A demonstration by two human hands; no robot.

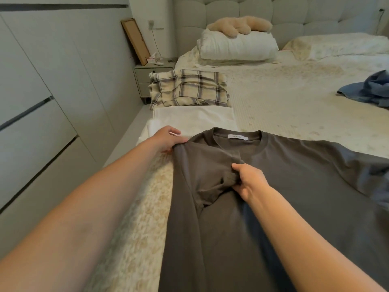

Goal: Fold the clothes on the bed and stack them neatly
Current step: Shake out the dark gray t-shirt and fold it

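Two bare forearms reach in from 7 and 5 o'clock over a brown T-shirt (pixel 294 186) spread on the near edge of the bed (pixel 284 98). The right hand (pixel 249 181), at centre frame, pinches the folded-in sleeve (pixel 212 186) of the shirt, fingers curled round a bunch of the cloth. The left hand (pixel 169 138), at about 10 o'clock from the right one and well apart from it, grips the shirt's shoulder fold with its fingers curled over the edge. The shirt lies neck away from the camera, a white label (pixel 237 137) showing inside the collar; its left side is turned in over the chest, while its right side still lies flat toward 3 o'clock.

Just beyond the left hand, at 12 o'clock, a folded white garment (pixel 193 118) lies along the bed's left edge, touching the shirt's collar. Behind it sits a folded plaid garment (pixel 189 88). Well apart at 2 o'clock, a blue garment (pixel 370 89) lies crumpled and unfolded by the right frame edge.

At the head of the bed a white pillow (pixel 237 47) carries a beige plush toy (pixel 237 25) against a padded headboard (pixel 294 11). A nightstand (pixel 145 74) stands at 11 o'clock, with a wooden frame (pixel 135 40) leaning on the wall above it. White cupboards (pixel 42 91) fill the left side.
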